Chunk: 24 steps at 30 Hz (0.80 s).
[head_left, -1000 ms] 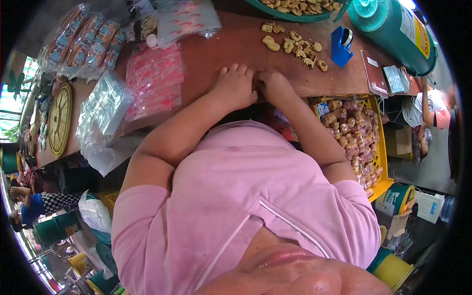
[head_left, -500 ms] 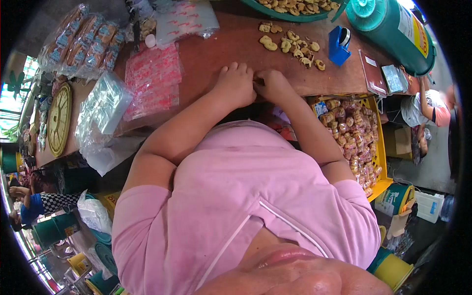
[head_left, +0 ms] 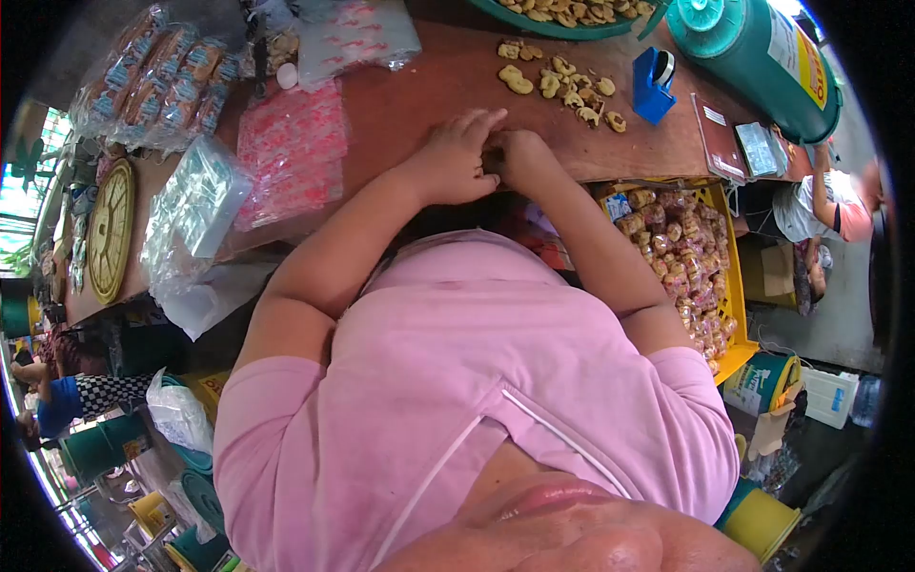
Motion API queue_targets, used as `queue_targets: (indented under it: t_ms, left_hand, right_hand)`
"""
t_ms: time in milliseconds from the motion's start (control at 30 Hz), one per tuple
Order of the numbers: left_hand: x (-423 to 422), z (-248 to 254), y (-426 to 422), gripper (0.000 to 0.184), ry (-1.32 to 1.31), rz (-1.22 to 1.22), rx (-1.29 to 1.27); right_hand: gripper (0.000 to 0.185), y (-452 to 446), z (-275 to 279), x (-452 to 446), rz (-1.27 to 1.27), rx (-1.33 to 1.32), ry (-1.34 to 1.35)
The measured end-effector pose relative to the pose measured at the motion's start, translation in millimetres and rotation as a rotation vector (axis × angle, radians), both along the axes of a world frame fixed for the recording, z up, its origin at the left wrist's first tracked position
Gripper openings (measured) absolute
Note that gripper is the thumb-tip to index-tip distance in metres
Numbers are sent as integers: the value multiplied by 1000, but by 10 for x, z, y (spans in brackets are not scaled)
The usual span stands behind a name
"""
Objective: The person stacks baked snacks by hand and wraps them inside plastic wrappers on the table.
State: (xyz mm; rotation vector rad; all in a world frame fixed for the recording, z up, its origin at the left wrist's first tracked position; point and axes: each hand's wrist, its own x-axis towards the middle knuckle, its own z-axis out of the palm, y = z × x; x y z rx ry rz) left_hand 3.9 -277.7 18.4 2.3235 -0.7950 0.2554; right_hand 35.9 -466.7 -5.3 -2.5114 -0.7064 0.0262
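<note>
My left hand (head_left: 459, 160) is at the front edge of the brown table (head_left: 419, 95), its fingers stretched and its thumb spread apart. Right beside it, my right hand (head_left: 522, 157) is closed, with the fingers curled inward toward the left palm. Whatever may lie between those fingers is hidden. Beyond my right hand, loose curled cookie pieces (head_left: 572, 92) are scattered on the table. Pink-printed plastic bags (head_left: 291, 157) lie flat to the left of my left hand.
A blue tape dispenser (head_left: 652, 88) stands right of the cookies, near a green jug (head_left: 762, 67). A green basin (head_left: 562, 29) of cookies is at the back. Below the table's right edge, a yellow crate (head_left: 739, 334) holds packed cookies. Clear bags (head_left: 205, 195) lie left. Other people are at both sides.
My left hand has opened, its fingers lifting and spreading and its thumb moving out. My right hand has turned slightly and stays curled beside it. The whole view has shifted a little.
</note>
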Motion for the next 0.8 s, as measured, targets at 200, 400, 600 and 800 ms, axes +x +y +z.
queue_targets:
  t_ms: [200, 400, 600, 800]
  left_hand:
    - [-183, 1, 697, 64, -160, -159, 12]
    - [-257, 40, 767, 61, -167, -279, 295]
    - [23, 84, 668, 62, -237, -413, 390]
    - [234, 113, 451, 58, -273, -491, 419]
  right_hand:
    - [22, 46, 177, -74, -29, 11, 54]
    - [22, 33, 120, -36, 20, 22, -4]
    - [24, -45, 124, 21, 38, 43, 40]
    - [34, -420, 410, -35, -49, 214, 240]
